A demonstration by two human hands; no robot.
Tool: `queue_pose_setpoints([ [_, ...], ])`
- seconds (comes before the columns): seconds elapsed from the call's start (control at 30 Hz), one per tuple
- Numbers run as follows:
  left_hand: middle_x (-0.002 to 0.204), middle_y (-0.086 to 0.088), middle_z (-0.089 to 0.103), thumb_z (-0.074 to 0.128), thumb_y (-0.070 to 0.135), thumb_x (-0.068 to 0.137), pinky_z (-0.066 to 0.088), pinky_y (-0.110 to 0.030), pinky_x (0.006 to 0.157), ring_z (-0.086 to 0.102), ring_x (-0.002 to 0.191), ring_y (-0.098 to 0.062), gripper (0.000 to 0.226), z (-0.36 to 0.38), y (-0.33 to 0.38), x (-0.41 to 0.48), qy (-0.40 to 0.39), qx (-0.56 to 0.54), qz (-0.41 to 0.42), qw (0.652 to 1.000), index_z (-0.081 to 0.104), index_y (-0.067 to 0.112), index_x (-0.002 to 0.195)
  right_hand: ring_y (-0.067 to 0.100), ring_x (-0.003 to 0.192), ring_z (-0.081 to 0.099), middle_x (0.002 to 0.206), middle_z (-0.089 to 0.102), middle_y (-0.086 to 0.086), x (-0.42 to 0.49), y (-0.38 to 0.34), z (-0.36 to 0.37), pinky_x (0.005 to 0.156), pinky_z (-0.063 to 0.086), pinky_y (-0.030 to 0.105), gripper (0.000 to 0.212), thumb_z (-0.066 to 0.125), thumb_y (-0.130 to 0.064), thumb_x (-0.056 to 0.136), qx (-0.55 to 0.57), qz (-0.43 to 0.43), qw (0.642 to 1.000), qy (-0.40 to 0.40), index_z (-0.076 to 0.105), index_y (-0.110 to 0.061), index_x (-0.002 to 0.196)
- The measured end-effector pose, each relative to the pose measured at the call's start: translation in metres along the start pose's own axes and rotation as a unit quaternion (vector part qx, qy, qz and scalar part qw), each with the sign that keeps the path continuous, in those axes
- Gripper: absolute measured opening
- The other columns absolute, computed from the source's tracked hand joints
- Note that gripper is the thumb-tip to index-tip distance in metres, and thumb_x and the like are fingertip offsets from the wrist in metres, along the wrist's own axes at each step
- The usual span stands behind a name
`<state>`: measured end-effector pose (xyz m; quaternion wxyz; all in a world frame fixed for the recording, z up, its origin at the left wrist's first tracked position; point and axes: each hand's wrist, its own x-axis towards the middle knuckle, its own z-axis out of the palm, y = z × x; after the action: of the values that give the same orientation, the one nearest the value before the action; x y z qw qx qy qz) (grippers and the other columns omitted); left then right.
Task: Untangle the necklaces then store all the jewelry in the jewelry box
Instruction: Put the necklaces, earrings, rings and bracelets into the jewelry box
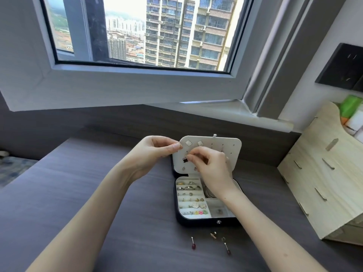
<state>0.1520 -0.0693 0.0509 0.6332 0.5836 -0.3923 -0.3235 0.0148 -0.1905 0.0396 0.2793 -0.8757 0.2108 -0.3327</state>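
pinching the box lid [225, 152] with left hand [153, 152], an earring [185, 159] with right hand [212, 169], over a grey desk [98, 193] below a window [137, 36].

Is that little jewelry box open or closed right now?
Open. The jewelry box has its lid raised, pale earring panel showing, and the ring rows inside lie uncovered.

I've got one jewelry box [206, 222], with two square studs [188, 143] [200, 143] and one clover earring [184, 159] on its panel. I count two red-tipped earrings [193, 244] [227, 249] loose, plus one gold piece [213, 235].
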Motion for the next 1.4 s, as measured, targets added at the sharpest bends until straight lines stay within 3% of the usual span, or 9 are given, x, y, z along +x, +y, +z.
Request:
queue_pose_setpoints([
  [0.23, 0.105, -0.017, 0.069, 0.075, 0.029, 0.076, 0.039, -0.033, 0.085, 0.053, 0.092, -0.019, 0.025, -0.004, -0.002, 0.0, -0.008, -0.012, 0.0, 1.0, 0.075, 0.01, 0.092, 0.019, 0.06, 0.063, 0.06, 0.064, -0.007, 0.001, -0.007, 0.002, 0.06, 0.048, 0.034, 0.014, 0.065, -0.036, 0.085, -0.095, -0.064, 0.992, 0.055, 0.066, -0.025, 0.076],
  [0.33, 0.105, -0.017, 0.069, 0.069, 0.026, 0.074, 0.044, -0.023, 0.078, 0.056, 0.091, -0.018, 0.024, -0.003, -0.001, -0.001, -0.021, -0.026, -0.004, 0.999, 0.076, 0.008, 0.089, 0.018, 0.051, 0.057, 0.057, 0.06, -0.005, 0.0, -0.011, -0.001, 0.048, 0.038, 0.028, 0.025, 0.077, -0.036, 0.072, -0.236, -0.162, 0.945, 0.161, 0.059, -0.018, 0.07],
  [0.47, 0.104, -0.013, 0.071, 0.065, 0.019, 0.077, 0.048, -0.017, 0.074, 0.066, 0.092, -0.013, 0.012, -0.004, 0.001, -0.003, -0.063, -0.028, 0.001, 0.998, 0.076, 0.014, 0.078, 0.023, 0.077, 0.053, 0.087, 0.059, 0.003, 0.002, -0.01, -0.015, 0.072, 0.032, 0.034, 0.046, 0.073, -0.051, 0.069, -0.364, -0.22, 0.881, 0.207, 0.058, -0.016, 0.094],
  [0.57, 0.102, -0.014, 0.071, 0.065, 0.017, 0.077, 0.05, -0.025, 0.086, 0.066, 0.098, -0.019, 0.013, -0.008, -0.001, -0.003, -0.094, -0.014, -0.003, 0.995, 0.074, 0.009, 0.083, 0.022, 0.084, 0.056, 0.089, 0.063, -0.001, 0.002, -0.003, -0.02, 0.082, 0.032, 0.038, 0.034, 0.072, -0.048, 0.074, -0.315, -0.269, 0.895, 0.168, 0.066, -0.018, 0.089],
  [0.7, 0.094, -0.012, 0.071, 0.069, 0.018, 0.077, 0.05, -0.026, 0.089, 0.066, 0.092, -0.016, 0.022, -0.009, -0.004, -0.001, -0.101, 0.056, -0.02, 0.993, 0.071, 0.0, 0.089, 0.019, 0.071, 0.054, 0.073, 0.06, -0.005, -0.014, 0.004, -0.018, 0.075, 0.035, 0.036, 0.033, 0.07, -0.045, 0.081, -0.26, -0.301, 0.903, 0.163, 0.061, -0.016, 0.07],
  [0.87, 0.084, 0.003, 0.069, 0.07, 0.012, 0.082, 0.047, -0.02, 0.081, 0.063, 0.086, -0.007, 0.003, 0.001, -0.014, 0.002, -0.144, 0.136, -0.051, 0.979, 0.072, 0.011, 0.082, 0.021, 0.064, 0.053, 0.069, 0.059, -0.002, -0.037, 0.011, -0.011, 0.073, 0.03, 0.032, 0.028, 0.074, -0.034, 0.081, -0.242, -0.32, 0.896, 0.189, 0.061, -0.014, 0.066],
  [1.03, 0.09, -0.001, 0.07, 0.071, 0.014, 0.08, 0.049, -0.029, 0.092, 0.064, 0.099, -0.017, 0.006, 0.005, -0.017, 0.006, -0.152, 0.129, -0.056, 0.978, 0.074, 0.018, 0.08, 0.022, 0.064, 0.055, 0.07, 0.061, -0.002, -0.041, 0.013, -0.009, 0.072, 0.031, 0.032, 0.026, 0.08, -0.029, 0.074, -0.237, -0.318, 0.896, 0.201, 0.062, -0.013, 0.065],
  [1.2, 0.087, 0.002, 0.07, 0.072, 0.021, 0.071, 0.049, -0.031, 0.093, 0.064, 0.095, -0.014, 0.006, 0.007, -0.017, 0.007, -0.171, 0.111, -0.053, 0.978, 0.075, 0.022, 0.076, 0.022, 0.066, 0.054, 0.072, 0.062, -0.001, -0.042, 0.014, -0.009, 0.072, 0.031, 0.033, 0.026, 0.079, -0.03, 0.076, -0.239, -0.318, 0.896, 0.198, 0.063, -0.012, 0.066],
  [1.4, 0.097, -0.019, 0.063, 0.073, 0.026, 0.069, 0.045, -0.046, 0.099, 0.058, 0.101, -0.034, 0.009, 0.008, -0.012, 0.006, -0.18, 0.124, -0.045, 0.975, 0.076, 0.022, 0.077, 0.022, 0.066, 0.054, 0.072, 0.062, -0.001, -0.041, 0.013, -0.009, 0.072, 0.03, 0.033, 0.028, 0.076, -0.033, 0.078, -0.24, -0.314, 0.897, 0.198, 0.063, -0.013, 0.066],
])
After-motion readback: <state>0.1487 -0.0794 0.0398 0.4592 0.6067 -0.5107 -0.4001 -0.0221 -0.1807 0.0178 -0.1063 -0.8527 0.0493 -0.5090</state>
